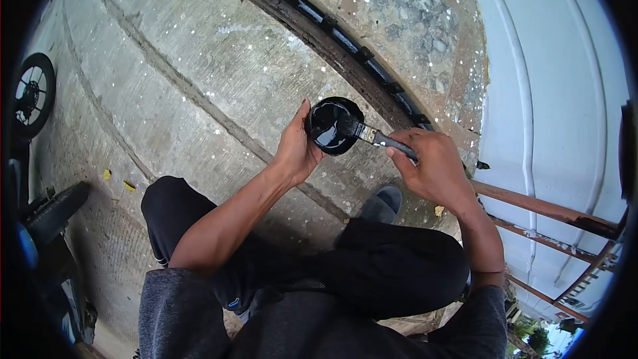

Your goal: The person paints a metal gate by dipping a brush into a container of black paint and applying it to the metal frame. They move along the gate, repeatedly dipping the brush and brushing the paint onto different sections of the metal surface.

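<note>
My left hand [297, 147] grips a small round can of black paint [330, 126] from its left side, thumb up along the rim. Glossy black liquid fills part of the can. In my right hand [425, 163] is a paintbrush [367, 133], its dark handle pinched between thumb and fingers. The brush's metal band shows paint smears, and its bristles are down inside the can, partly lost against the black. Both hands are above the concrete, in front of my bent knees.
A long metal rail [309, 10] with black-painted parts crosses the concrete floor [199, 46] beyond the can. To the right stand a white corrugated wall [508, 60] and a rusty metal frame [531, 206]. A motorbike wheel [33, 96] is at far left.
</note>
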Tool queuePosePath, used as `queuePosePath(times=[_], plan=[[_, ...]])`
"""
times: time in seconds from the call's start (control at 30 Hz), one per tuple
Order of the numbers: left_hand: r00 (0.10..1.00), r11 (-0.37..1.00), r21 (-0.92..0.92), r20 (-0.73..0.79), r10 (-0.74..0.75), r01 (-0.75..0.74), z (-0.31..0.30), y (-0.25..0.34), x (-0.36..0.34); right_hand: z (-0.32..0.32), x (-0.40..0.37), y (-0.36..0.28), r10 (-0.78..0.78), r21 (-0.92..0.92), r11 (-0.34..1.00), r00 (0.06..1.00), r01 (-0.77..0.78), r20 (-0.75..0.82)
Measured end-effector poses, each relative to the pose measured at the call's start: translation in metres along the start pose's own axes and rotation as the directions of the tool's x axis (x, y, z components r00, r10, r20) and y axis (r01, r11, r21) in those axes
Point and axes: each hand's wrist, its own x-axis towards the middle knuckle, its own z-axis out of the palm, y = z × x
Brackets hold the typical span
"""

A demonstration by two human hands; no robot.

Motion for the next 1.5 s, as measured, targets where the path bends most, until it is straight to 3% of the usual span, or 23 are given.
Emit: queuePosePath(times=[0.1, 0.2, 0.5, 0.6, 0.67, 0.73, 0.93, 1.07, 1.17, 1.2, 1.3, 1.33, 1.43, 1.47, 1.5], plan=[[1.0, 0.998, 0.056, 0.008, -0.003, 0.002, -0.003, -0.007, 0.008, -0.001, -0.004, 0.003, 0.128, -0.028, 0.992, 0.986, -0.126, 0.11], [1.0, 0.998, 0.054, 0.01, -0.027, 0.026, -0.001, -0.014, 0.013, -0.002, -0.008, 0.008, 0.142, -0.018, 0.99, 0.984, -0.141, 0.11], [0.991, 0.996, -0.063, 0.127, -0.05, 0.058, -0.001, -0.015, 0.031, 0.033, -0.026, 0.043, 0.148, 0.339, 0.924, 0.983, -0.177, 0.11], [0.989, 0.996, -0.081, 0.142, -0.032, 0.044, -0.005, -0.016, 0.033, 0.064, -0.037, 0.07, 0.038, 0.416, 0.908, 0.974, 0.059, -0.221], [0.994, 0.997, -0.069, 0.101, -0.033, 0.04, -0.013, -0.015, 0.034, 0.067, -0.044, 0.079, 0.246, 0.586, 0.8, 0.961, -0.126, -0.129], [0.998, 0.998, -0.064, 0.061, -0.027, 0.031, -0.018, -0.01, 0.026, 0.083, -0.047, 0.095, 0.378, 0.688, 0.699, 0.917, -0.193, -0.127], [0.998, 0.991, -0.132, 0.048, 0.035, -0.028, -0.028, 0.008, -0.014, 0.168, -0.013, 0.157, 0.574, 0.622, 0.713, 0.779, -0.323, -0.254], [0.994, 0.986, -0.13, 0.023, 0.105, -0.101, -0.033, 0.017, -0.038, 0.193, 0.017, 0.174, 0.701, 0.695, 0.59, 0.688, -0.412, -0.188], [0.99, 0.975, -0.182, 0.041, 0.134, -0.124, -0.034, 0.021, -0.054, 0.198, 0.012, 0.165, 0.81, 0.763, 0.468, 0.562, -0.445, -0.169], [0.99, 0.974, -0.186, 0.035, 0.139, -0.13, -0.034, 0.021, -0.057, 0.207, 0.013, 0.161, 0.775, 0.722, 0.542, 0.587, -0.429, -0.233], [0.99, 0.972, -0.198, 0.035, 0.134, -0.124, -0.035, 0.019, -0.06, 0.216, 0.019, 0.164, 0.777, 0.766, 0.472, 0.617, -0.437, -0.127], [0.991, 0.972, -0.203, 0.04, 0.13, -0.119, -0.035, 0.019, -0.06, 0.22, 0.024, 0.174, 0.768, 0.794, 0.471, 0.621, -0.385, -0.156], [0.989, 0.972, -0.196, 0.042, 0.141, -0.13, -0.032, 0.022, -0.061, 0.22, 0.012, 0.173, 0.851, 0.885, 0.337, 0.506, -0.32, -0.141], [0.987, 0.972, -0.188, 0.049, 0.151, -0.139, -0.033, 0.023, -0.06, 0.221, 0.004, 0.168, 0.871, 0.866, 0.313, 0.482, -0.391, -0.098], [0.986, 0.973, -0.179, 0.054, 0.157, -0.145, -0.033, 0.024, -0.059, 0.22, 0.004, 0.169, 0.853, 0.86, 0.323, 0.516, -0.395, -0.084]])
